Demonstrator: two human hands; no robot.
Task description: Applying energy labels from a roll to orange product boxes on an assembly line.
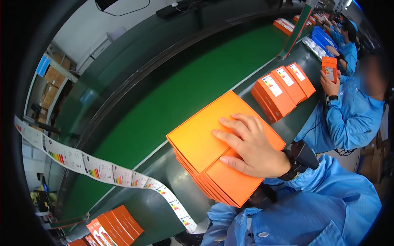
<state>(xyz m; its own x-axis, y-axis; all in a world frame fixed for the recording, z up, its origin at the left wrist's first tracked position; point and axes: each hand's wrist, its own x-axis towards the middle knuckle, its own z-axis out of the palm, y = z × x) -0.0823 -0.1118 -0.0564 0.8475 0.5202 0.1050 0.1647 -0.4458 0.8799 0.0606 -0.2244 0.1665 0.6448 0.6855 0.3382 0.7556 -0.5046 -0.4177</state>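
Bench alongside green belt, shelf beyond; right hand spread on orange boxes; left hand unseen, cannot tell.

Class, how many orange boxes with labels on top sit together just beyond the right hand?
3: near box, middle box and far box, running away from the right hand. Others may be hidden underneath.

Close head-worn fisheye view, down over the workbench.

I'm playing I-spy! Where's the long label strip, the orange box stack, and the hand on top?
Label strip [123, 176]: head view, around its middle.
Orange box stack [200, 137]: head view, on its top.
Right hand [255, 146]: head view, back of hand.
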